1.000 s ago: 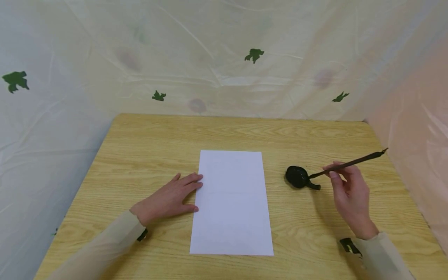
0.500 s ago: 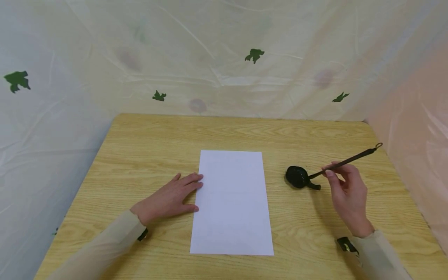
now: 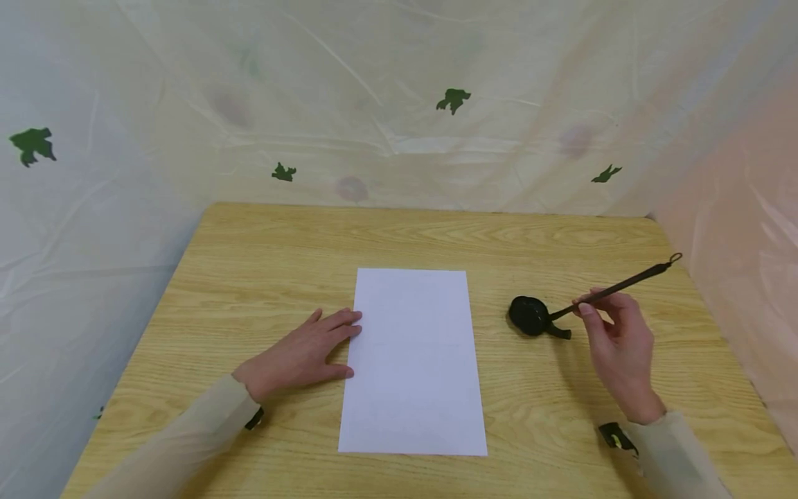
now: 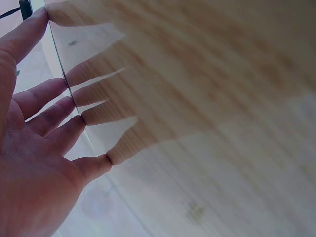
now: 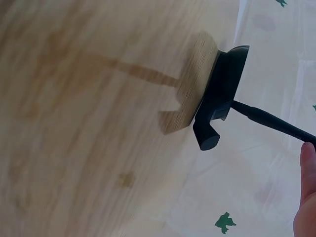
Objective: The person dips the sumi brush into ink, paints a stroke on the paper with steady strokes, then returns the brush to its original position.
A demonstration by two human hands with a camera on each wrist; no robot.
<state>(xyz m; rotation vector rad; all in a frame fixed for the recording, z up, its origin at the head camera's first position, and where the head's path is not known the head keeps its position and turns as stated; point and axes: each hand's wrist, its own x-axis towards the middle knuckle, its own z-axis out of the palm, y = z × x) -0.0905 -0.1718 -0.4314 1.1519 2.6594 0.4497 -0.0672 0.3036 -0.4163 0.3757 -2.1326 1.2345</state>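
Note:
My right hand (image 3: 626, 353) pinches the dark shaft of a writing brush (image 3: 630, 281) between thumb and fingers. The brush slants down to the left, and its lower end meets a small black ink dish (image 3: 528, 316) with a short curved stem. In the right wrist view the brush (image 5: 271, 120) reaches over the rim of the dish (image 5: 226, 81), so its tip is hidden inside. My left hand (image 3: 299, 357) rests with spread fingers at the left edge of a white sheet of paper (image 3: 414, 374). Fingertips touch the surface in the left wrist view.
The paper and dish lie on a wood-grain table (image 3: 249, 256). Pale sheeting (image 3: 374, 104) with green bird-like shapes hangs behind the table and along both sides. A dark band (image 3: 617, 438) sits at the right sleeve.
My right hand has shifted slightly left, and the brush's looped upper end has swung left and up. Little differs over the last half second. The left hand, paper and dish stay put.

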